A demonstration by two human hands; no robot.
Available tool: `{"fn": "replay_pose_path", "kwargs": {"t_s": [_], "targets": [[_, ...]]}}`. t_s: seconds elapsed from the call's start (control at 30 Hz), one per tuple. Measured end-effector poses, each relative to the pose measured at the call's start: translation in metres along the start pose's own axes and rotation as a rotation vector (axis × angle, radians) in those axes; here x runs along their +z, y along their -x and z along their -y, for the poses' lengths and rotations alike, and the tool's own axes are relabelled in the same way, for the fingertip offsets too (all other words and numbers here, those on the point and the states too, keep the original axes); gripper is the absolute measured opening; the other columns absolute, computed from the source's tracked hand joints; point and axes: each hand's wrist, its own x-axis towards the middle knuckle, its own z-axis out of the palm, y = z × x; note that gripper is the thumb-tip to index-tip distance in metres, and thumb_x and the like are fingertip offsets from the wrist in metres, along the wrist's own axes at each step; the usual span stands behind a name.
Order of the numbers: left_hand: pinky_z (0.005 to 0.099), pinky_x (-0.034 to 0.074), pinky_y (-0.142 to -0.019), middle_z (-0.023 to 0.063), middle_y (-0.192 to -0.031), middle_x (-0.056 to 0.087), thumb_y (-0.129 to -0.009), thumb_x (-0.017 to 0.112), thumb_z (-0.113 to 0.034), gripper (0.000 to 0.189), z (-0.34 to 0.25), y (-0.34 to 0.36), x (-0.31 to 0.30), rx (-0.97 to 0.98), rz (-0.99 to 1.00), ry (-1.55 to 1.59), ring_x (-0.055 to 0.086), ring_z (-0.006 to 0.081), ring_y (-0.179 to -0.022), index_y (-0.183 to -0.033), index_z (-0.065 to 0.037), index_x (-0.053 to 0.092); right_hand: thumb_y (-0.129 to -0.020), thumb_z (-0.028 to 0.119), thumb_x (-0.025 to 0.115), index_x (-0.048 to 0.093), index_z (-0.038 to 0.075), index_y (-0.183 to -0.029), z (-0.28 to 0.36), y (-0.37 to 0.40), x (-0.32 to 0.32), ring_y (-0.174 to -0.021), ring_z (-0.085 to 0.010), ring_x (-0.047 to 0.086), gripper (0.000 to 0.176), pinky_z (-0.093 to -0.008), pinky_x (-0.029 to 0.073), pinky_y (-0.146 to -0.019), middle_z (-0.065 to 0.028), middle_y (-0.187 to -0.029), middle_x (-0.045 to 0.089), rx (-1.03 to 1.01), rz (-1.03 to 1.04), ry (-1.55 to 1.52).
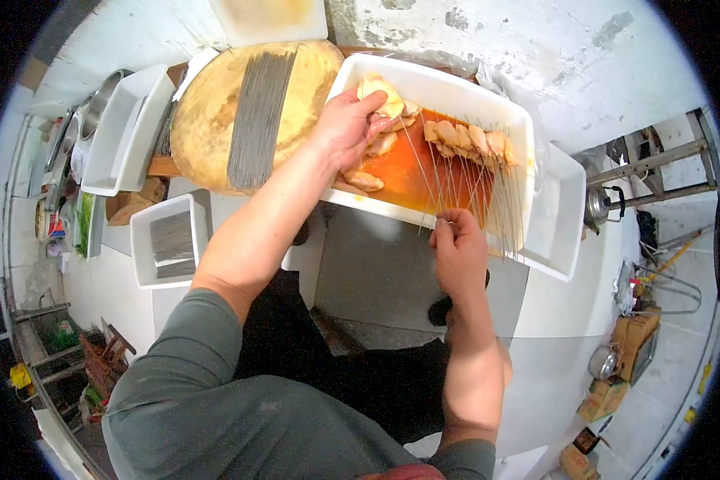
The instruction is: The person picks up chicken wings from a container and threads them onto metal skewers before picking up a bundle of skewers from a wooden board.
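Note:
My left hand (pixel 348 128) is closed on a pale piece of meat (pixel 382 97) at the left end of a white tub (pixel 524 132). Orange-red liquid and a few loose meat pieces (pixel 363 181) lie in the tub. My right hand (pixel 446 228) is pinched at the tub's near edge around the lower end of a thin metal skewer. That skewer slants up toward the meat at my left hand. Right of it, several skewers (pixel 500 210) threaded with meat (pixel 472 142) rest side by side, their bare ends over the near rim.
A round wooden board (pixel 204 112) bears a bundle of bare skewers (pixel 261 120). Two white containers (pixel 124 132) (pixel 142 256) stand at the left, the nearer holding more skewers. Another white tub (pixel 564 212) sits at the right, with a metal kettle (pixel 598 204) beyond it.

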Motion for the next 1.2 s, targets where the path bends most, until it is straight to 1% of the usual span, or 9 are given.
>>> {"fn": "replay_pose_path", "kwargs": {"t_s": [0.13,0.23,0.53,0.63,0.73,0.83,0.97,1.07,1.2], "targets": [[0.0261,0.059,-0.070,0.0109,-0.103,0.063,-0.093,0.055,-0.010,0.024,-0.004,0.006,0.007,-0.017,0.015,-0.062,0.065,0.0194,-0.086,-0.114,0.000,0.054,-0.090,0.020,0.054,0.059,0.000,-0.098,0.011,0.002,-0.001,-0.070,-0.0273,0.063,0.022,-0.0377,0.048,-0.067,-0.0141,-0.074,0.065,0.069,0.022,-0.054],[0.0264,0.059,-0.070,0.0103,-0.104,0.064,-0.093,0.055,-0.010,0.024,-0.001,0.006,0.006,-0.039,0.018,-0.100,0.065,0.0191,-0.087,-0.115,0.000,0.055,-0.092,0.012,0.052,0.054,0.001,-0.092,0.003,-0.003,0.006,-0.056,-0.0071,0.046,0.011,-0.0228,0.036,-0.050,-0.0001,-0.064,0.052,-0.008,-0.001,-0.146],[0.0233,0.056,-0.070,0.0114,-0.104,0.063,-0.093,0.054,-0.008,0.024,0.003,0.020,0.020,-0.049,0.075,-0.130,0.065,0.0154,-0.088,-0.115,0.001,0.053,-0.092,0.013,0.051,0.054,0.001,-0.093,0.015,-0.014,0.013,-0.054,-0.0067,0.046,0.012,-0.0223,0.037,-0.048,0.0002,-0.065,0.053,-0.048,-0.048,-0.157],[0.0222,0.054,-0.066,0.0083,-0.100,0.063,-0.093,0.055,-0.009,0.023,0.006,0.020,0.026,-0.029,0.069,-0.132,0.063,0.0132,-0.083,-0.114,-0.002,0.054,-0.090,0.013,0.053,0.058,-0.002,-0.095,0.022,-0.018,0.016,-0.065,-0.0188,0.060,0.017,-0.0328,0.047,-0.061,-0.0111,-0.071,0.062,0.036,-0.042,-0.173],[0.0193,0.049,-0.060,0.0061,-0.095,0.062,-0.093,0.054,-0.008,0.018,0.012,0.014,0.014,-0.068,0.157,-0.172,0.060,0.0092,-0.074,-0.110,-0.002,0.054,-0.091,0.014,0.053,0.058,-0.002,-0.094,0.029,-0.021,0.019,-0.064,-0.0188,0.060,0.017,-0.0328,0.047,-0.061,-0.0108,-0.070,0.061,0.056,-0.033,-0.203],[0.0185,0.046,-0.058,0.0043,-0.092,0.061,-0.093,0.053,-0.006,0.016,0.018,0.012,0.007,-0.097,0.243,-0.122,0.058,0.0074,-0.069,-0.109,-0.003,0.053,-0.091,0.015,0.053,0.059,-0.002,-0.094,0.037,-0.026,0.022,-0.063,-0.0182,0.059,0.018,-0.0327,0.047,-0.060,-0.0102,-0.069,0.061,0.043,-0.035,-0.195],[0.0204,0.047,-0.060,0.0038,-0.089,0.060,-0.093,0.053,-0.007,0.017,0.018,0.008,0.001,-0.122,0.289,-0.033,0.056,0.0079,-0.069,-0.109,-0.003,0.053,-0.093,0.015,0.051,0.056,0.002,-0.096,0.034,-0.031,0.029,-0.053,-0.0057,0.046,0.014,-0.0212,0.037,-0.047,-0.0006,-0.067,0.055,-0.007,-0.042,-0.294],[0.0211,0.046,-0.060,0.0034,-0.085,0.057,-0.093,0.054,-0.007,0.017,0.013,0.020,0.023,-0.070,0.022,-0.086,0.052,0.0083,-0.067,-0.109,-0.002,0.052,-0.093,0.015,0.051,0.057,0.000,-0.096,0.033,-0.033,0.033,-0.056,-0.0094,0.051,0.016,-0.0244,0.041,-0.051,-0.0044,-0.069,0.059,-0.037,-0.066,-0.284],[0.0215,0.045,-0.059,0.0030,-0.081,0.055,-0.092,0.056,-0.007,0.012,0.015,0.019,0.019,-0.083,0.012,-0.087,0.050,0.0084,-0.066,-0.103,-0.003,0.054,-0.092,0.016,0.052,0.060,-0.002,-0.096,0.031,-0.030,0.034,-0.059,-0.0171,0.061,0.020,-0.0314,0.048,-0.057,-0.0101,-0.072,0.065,-0.039,-0.073,-0.226]]}}
